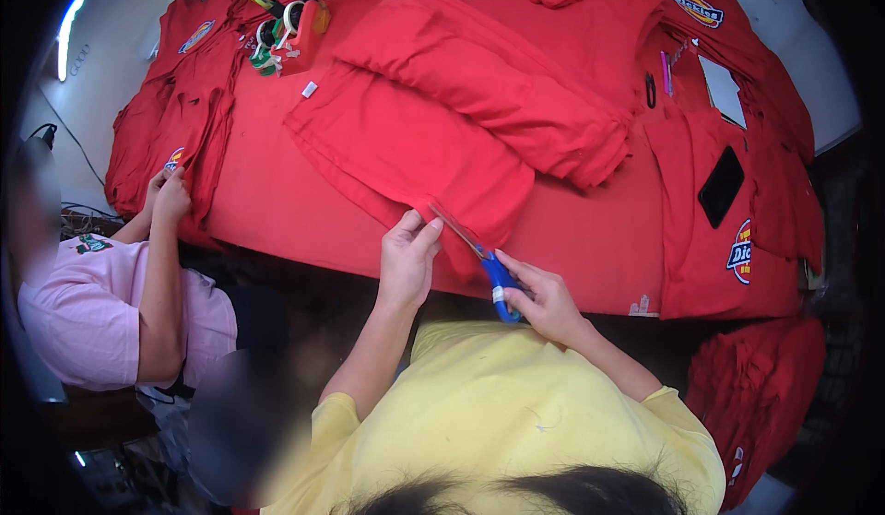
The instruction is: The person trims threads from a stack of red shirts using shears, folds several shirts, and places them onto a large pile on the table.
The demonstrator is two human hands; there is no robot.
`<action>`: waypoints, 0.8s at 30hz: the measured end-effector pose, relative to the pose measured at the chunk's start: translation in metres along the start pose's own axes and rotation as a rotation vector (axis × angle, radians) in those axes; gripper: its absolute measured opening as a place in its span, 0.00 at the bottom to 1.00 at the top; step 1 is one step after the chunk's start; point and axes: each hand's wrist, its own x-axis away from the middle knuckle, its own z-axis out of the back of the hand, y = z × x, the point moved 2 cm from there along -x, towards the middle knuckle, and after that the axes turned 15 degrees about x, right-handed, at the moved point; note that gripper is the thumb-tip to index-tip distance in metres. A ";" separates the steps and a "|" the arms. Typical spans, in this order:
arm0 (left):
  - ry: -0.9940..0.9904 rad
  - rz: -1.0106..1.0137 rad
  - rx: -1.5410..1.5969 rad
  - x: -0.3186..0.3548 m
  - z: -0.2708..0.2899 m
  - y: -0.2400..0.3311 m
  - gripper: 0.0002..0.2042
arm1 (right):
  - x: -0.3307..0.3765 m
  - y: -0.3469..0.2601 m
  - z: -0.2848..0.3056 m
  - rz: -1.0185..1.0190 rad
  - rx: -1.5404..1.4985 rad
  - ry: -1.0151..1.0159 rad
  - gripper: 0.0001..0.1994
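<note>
Red fabric, a garment, lies spread across the table in front of me, with a small white tag at its far left corner. My left hand pinches the garment's near edge between thumb and fingers. In my right hand is a pair of scissors with blue handles. Their narrow blades point away to the left, and the tips lie at the fabric edge beside my left fingertips. Whether the blades are parted is too fine to tell. A thick folded part of the red fabric lies behind.
At left, a co-worker in pink holds another red garment. Tape dispensers stand at the far left. On the right lie a black phone, white paper and stacked red shirts. More red garments hang below the table's right end.
</note>
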 end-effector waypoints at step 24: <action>-0.005 0.119 -0.084 0.000 0.000 0.012 0.23 | -0.031 0.005 -0.009 -0.140 -0.245 -0.080 0.24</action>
